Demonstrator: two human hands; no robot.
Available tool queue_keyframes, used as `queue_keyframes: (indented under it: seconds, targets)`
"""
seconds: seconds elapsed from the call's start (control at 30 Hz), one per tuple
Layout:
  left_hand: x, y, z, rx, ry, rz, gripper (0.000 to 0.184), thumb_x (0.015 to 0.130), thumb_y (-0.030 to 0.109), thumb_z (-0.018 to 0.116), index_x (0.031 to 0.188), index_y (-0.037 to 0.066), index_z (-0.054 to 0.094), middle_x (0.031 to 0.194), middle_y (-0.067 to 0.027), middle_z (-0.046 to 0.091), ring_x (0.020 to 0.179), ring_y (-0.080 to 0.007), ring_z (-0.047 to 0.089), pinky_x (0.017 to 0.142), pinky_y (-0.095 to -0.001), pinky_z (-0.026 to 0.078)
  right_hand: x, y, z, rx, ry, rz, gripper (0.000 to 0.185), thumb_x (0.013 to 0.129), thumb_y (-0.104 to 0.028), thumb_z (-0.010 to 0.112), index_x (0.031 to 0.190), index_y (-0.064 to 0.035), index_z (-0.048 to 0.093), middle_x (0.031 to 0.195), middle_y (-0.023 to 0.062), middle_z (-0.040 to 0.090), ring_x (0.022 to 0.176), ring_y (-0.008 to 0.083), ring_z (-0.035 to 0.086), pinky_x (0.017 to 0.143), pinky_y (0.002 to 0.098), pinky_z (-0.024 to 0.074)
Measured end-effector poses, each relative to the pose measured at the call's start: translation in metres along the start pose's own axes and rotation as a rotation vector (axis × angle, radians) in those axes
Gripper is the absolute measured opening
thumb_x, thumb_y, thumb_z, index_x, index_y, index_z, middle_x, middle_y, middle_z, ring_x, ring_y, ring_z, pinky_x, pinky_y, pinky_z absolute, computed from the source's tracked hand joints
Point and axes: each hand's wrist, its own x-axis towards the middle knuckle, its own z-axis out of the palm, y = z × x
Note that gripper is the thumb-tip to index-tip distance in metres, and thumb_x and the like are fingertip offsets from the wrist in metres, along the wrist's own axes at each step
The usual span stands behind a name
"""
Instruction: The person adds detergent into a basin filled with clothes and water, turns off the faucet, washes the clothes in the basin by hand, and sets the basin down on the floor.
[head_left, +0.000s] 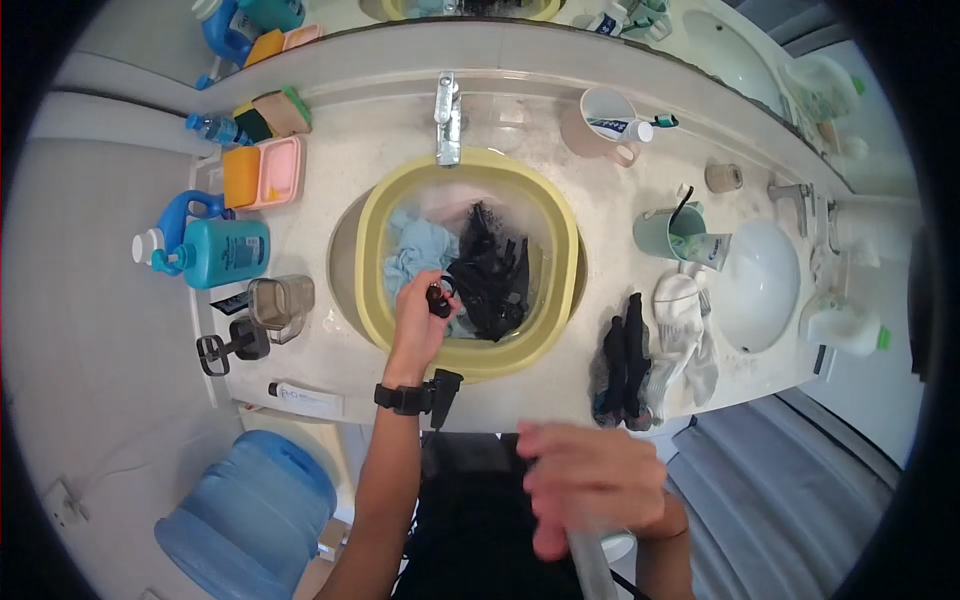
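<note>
My left hand (418, 318) reaches over the near left rim of a yellow basin (370, 270), its fingers closed on a bunched bit of black cloth (438, 300). Inside the basin, a wet black garment (490, 275) lies in water beside a light blue cloth (420, 245); paler fabric shows toward the back. My right hand (592, 480) is raised in front of my body, below the counter edge, blurred with its fingers curled. A pale, translucent long thing (592, 565) extends below it; I cannot make out its kind.
The basin sits in a sink under a faucet (448, 120). Dark socks (625, 365) and white socks (682, 335) lie to the right, near cups (655, 235). Bottles (228, 254), a soap dish (280, 170) and a tube (305, 400) are left. A water jug (250, 515) stands below.
</note>
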Motion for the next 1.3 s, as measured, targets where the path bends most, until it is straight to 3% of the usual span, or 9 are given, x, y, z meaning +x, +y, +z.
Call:
queue_keyframes:
  seconds: [0.23,0.37,0.53,0.67,0.73,0.77,0.83,0.93,1.3]
  targets:
    - [0.000,-0.008,-0.009,0.203,-0.038,0.027,0.026,0.096,0.008,0.057,0.116,-0.007,0.061,0.085,-0.0033,0.058,0.077,-0.0112,0.052,0.064,-0.0265,0.044,-0.010,-0.004,0.000,-0.001,-0.007,-0.036,0.039,0.069,-0.012,0.090,0.100,0.0019,0.071,0.085,0.0140,0.065,0.081,0.0342,0.069,0.081,0.0429,0.0606]
    - [0.001,-0.007,-0.005,0.269,-0.054,0.058,0.024,0.100,0.009,0.057,0.116,-0.008,0.061,0.091,-0.0056,0.061,0.080,-0.0119,0.055,0.066,-0.0252,0.047,-0.005,-0.001,-0.007,-0.004,-0.094,0.023,0.039,0.070,-0.011,0.090,0.102,0.0022,0.071,0.087,0.0154,0.066,0.082,0.0346,0.070,0.081,0.0433,0.0606]
    - [-0.008,-0.009,0.001,0.250,-0.018,0.033,0.029,0.105,0.025,0.059,0.111,-0.003,0.060,0.091,-0.0063,0.061,0.081,-0.0138,0.061,0.075,-0.0212,0.054,-0.008,-0.008,-0.001,-0.087,-0.004,-0.021,0.040,0.068,-0.007,0.088,0.102,0.0025,0.071,0.083,0.0134,0.063,0.076,0.0332,0.067,0.077,0.0439,0.0600]
    - [-0.011,-0.008,0.009,0.163,0.065,0.001,0.025,0.105,0.027,0.059,0.104,0.002,0.058,0.084,-0.0026,0.057,0.073,-0.0107,0.057,0.066,-0.0215,0.052,0.000,0.000,-0.006,-0.153,-0.111,-0.044,0.042,0.069,-0.006,0.088,0.104,0.0055,0.069,0.082,0.0141,0.063,0.072,0.0326,0.066,0.074,0.0421,0.0599]
    - [-0.009,-0.010,0.003,0.102,-0.001,0.020,0.025,0.104,0.031,0.059,0.095,0.008,0.055,0.080,0.0012,0.050,0.061,-0.0063,0.048,0.050,-0.0201,0.041,-0.004,-0.004,-0.002,-0.207,-0.047,-0.058,0.043,0.069,-0.006,0.089,0.105,0.0055,0.069,0.081,0.0149,0.063,0.070,0.0338,0.066,0.074,0.0429,0.0598]
    - [-0.008,-0.010,0.002,0.097,-0.005,0.019,0.025,0.104,0.031,0.059,0.095,0.008,0.055,0.080,0.0012,0.050,0.061,-0.0063,0.048,0.050,-0.0201,0.041,-0.003,-0.003,-0.003,-0.212,-0.050,-0.059,0.043,0.069,-0.006,0.089,0.105,0.0055,0.069,0.081,0.0149,0.063,0.070,0.0338,0.066,0.074,0.0429,0.0598]
    - [-0.010,-0.005,0.002,0.168,0.040,-0.016,0.034,0.105,0.041,0.055,0.086,0.014,0.050,0.073,0.0039,0.045,0.050,-0.0043,0.035,0.040,-0.0211,0.025,0.000,-0.001,-0.005,-0.289,-0.081,-0.032,0.039,0.069,-0.007,0.089,0.101,0.0051,0.070,0.079,0.0154,0.063,0.071,0.0331,0.066,0.072,0.0414,0.0600]
    - [-0.013,0.003,0.007,0.086,0.056,-0.150,0.045,0.106,0.051,0.047,0.076,0.018,0.043,0.063,0.0061,0.036,0.044,-0.0046,0.026,0.037,-0.0228,0.017,-0.002,-0.008,-0.001,-0.283,-0.061,-0.029,0.038,0.069,-0.007,0.090,0.100,0.0036,0.072,0.080,0.0141,0.064,0.071,0.0319,0.067,0.071,0.0404,0.0605]
    - [-0.015,-0.021,0.026,0.127,0.175,-0.024,0.049,0.107,0.051,0.042,0.070,0.019,0.035,0.057,0.0067,0.026,0.043,-0.0074,0.019,0.039,-0.0262,0.013,0.002,-0.004,0.001,-0.340,-0.071,-0.061,0.035,0.070,-0.010,0.089,0.100,0.0018,0.074,0.078,0.0110,0.062,0.069,0.0292,0.065,0.072,0.0420,0.0612]
